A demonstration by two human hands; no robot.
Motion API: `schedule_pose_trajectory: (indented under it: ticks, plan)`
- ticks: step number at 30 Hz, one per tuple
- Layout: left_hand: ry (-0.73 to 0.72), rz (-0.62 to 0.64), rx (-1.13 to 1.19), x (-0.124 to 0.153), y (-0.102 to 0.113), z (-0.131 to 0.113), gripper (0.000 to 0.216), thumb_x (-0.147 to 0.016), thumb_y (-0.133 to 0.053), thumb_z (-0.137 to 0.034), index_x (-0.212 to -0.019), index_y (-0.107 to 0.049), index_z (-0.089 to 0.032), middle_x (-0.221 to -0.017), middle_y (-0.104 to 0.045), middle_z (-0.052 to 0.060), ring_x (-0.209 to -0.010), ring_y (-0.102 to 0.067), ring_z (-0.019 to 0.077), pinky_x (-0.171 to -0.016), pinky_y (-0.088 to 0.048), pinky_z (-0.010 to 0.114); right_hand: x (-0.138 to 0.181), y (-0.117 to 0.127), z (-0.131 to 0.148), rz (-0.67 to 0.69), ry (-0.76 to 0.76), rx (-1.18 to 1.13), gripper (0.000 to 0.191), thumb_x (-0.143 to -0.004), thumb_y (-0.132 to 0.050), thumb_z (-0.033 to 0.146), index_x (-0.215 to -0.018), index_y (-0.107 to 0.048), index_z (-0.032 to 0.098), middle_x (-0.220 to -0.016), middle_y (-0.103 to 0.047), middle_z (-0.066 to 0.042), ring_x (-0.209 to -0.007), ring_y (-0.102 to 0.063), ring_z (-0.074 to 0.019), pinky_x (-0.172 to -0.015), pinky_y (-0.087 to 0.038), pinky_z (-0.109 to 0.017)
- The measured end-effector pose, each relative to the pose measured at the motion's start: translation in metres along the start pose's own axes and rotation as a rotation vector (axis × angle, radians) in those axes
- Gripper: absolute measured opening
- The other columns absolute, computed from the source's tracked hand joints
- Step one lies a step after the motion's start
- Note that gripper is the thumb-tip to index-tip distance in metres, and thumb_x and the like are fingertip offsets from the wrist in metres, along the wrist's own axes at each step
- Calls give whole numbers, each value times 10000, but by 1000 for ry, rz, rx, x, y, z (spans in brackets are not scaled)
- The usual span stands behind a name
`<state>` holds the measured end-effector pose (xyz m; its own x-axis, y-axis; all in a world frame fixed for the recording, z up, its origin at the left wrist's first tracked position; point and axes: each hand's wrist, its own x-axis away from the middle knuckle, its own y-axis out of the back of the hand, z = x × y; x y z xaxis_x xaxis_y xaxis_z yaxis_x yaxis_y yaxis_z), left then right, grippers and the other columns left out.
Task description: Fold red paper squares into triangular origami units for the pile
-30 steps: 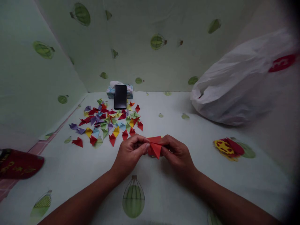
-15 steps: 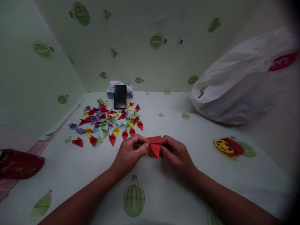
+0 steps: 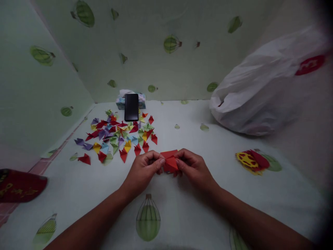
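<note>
Pale green walls [image 3: 145,62] printed with hot-air balloons rise behind and to the left of a whitish tabletop [image 3: 197,215] that carries the same balloon pattern. Near its middle, the person's left hand [image 3: 143,170] and right hand [image 3: 196,170] face each other over a piece of red paper [image 3: 170,162], partly folded, with a pointed flap toward the viewer. Each grip is pinched closed, thumb against fingers: the left on the paper's left edge, the right on its right side. Whether the paper touches the tabletop cannot be told.

Beyond the left hand lies a loose spread of small folded paper birds [image 3: 103,134] in red, purple, yellow, green, blue and orange, some overlapping. Just behind them a dark phone [image 3: 131,107] leans against a tissue box [image 3: 120,103], a white tissue showing at its top. Far to the right sits a bulging white plastic bag [image 3: 249,104] with a red mark; nearer, on that side, yellow and red cutouts [image 3: 247,159] lie overlapping. At the left edge is a dark red object [image 3: 23,185] with gold markings, beside pink tiles [image 3: 39,167].
</note>
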<state>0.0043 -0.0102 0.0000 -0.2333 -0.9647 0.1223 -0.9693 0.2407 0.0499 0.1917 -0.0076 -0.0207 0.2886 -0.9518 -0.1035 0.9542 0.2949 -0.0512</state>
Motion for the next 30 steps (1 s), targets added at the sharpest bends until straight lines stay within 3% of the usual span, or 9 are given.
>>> schedule_pose_trajectory:
  ticks: [9,13,17,23,30]
  plan:
    - [129,39,77,-5,-2,4,208,-777,-701,-349,-774,-648,-148,-594,-610,-17,-573,-512,105,-611,-389,243,-2,0,2,-96,-29,-87,195,-854,-687,347,-844,-567,194,-630,-603,30,-529,-552,-102,-512,-459,-231]
    - [78,-82,116,-4,-5,4,193,-768,-703,-335,-756,-636,-154,-590,-604,-24,-562,-520,107,-602,-405,245,0,-2,1,-152,72,-46,198,-874,-667,381,-932,-568,219,-775,-584,13,-641,-571,-113,-577,-496,-239]
    - [17,-171,99,-1,-9,5,171,-777,-703,-306,-741,-634,-155,-600,-601,-24,-588,-536,113,-615,-423,246,0,-3,-4,-64,150,61,247,-831,-723,423,-930,-613,225,-902,-604,-29,-805,-614,-159,-703,-542,-287]
    - [-15,-110,117,5,-15,9,164,-820,-691,-309,-819,-682,-145,-679,-652,0,-661,-578,124,-669,-457,251,1,-1,-9,-80,181,173,67,-880,-674,260,-934,-708,240,-1048,-624,-59,-1012,-624,-195,-905,-531,-361]
    - [5,-98,102,7,-15,9,165,-812,-696,-304,-793,-709,-141,-647,-653,6,-647,-582,124,-664,-469,251,2,-1,-6,-83,219,209,123,-863,-669,180,-933,-738,256,-1058,-614,-63,-1017,-622,-200,-879,-543,-353]
